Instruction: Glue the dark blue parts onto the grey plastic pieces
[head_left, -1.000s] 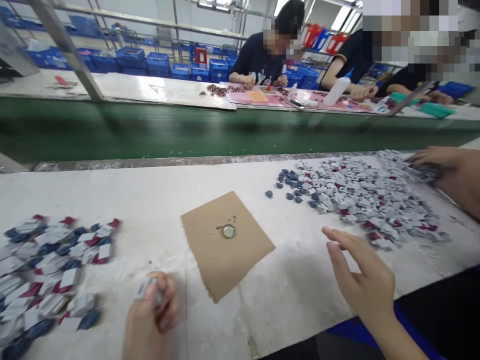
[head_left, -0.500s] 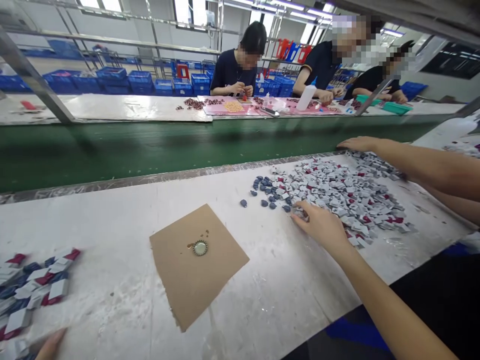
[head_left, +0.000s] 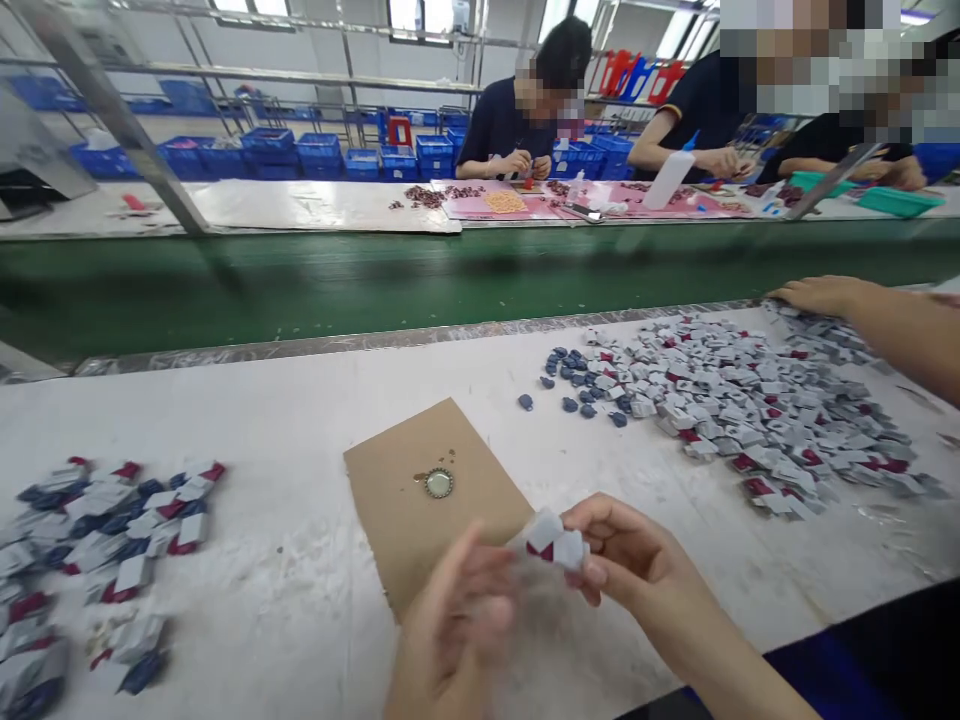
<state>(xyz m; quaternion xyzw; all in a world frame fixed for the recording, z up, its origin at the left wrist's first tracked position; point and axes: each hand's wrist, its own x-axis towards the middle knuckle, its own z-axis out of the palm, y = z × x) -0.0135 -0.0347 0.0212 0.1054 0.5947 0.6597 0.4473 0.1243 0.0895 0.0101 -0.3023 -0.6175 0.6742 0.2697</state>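
Between its thumb and fingertips, my right hand (head_left: 630, 560) holds a small grey-white plastic-looking piece with a maroon part (head_left: 556, 540), just off the near right corner of a brown cardboard square (head_left: 397, 530). My left hand (head_left: 461, 620), blurred by motion, is raised over the cardboard's near edge, its fingers apart and nothing visible in them. On the cardboard lies a bottle cap (head_left: 439, 483) with pale contents, among brownish drops. A wide heap of similar grey-white and maroon pieces (head_left: 720, 400) spreads at the right, with several dark blue pieces (head_left: 574, 370) along its left side.
More grey, maroon and blue pieces (head_left: 112, 530) lie at the left. A co-worker's hand (head_left: 817, 295) rests at the heap's far right. Beyond a green conveyor belt (head_left: 337, 280), people work at another bench with a white squeeze bottle (head_left: 669, 182) and teal trays (head_left: 900, 202).
My right hand has left the heap and come nearer with a grey-and-maroon piece. My left hand has moved from the left pile to the middle. The view has turned left.
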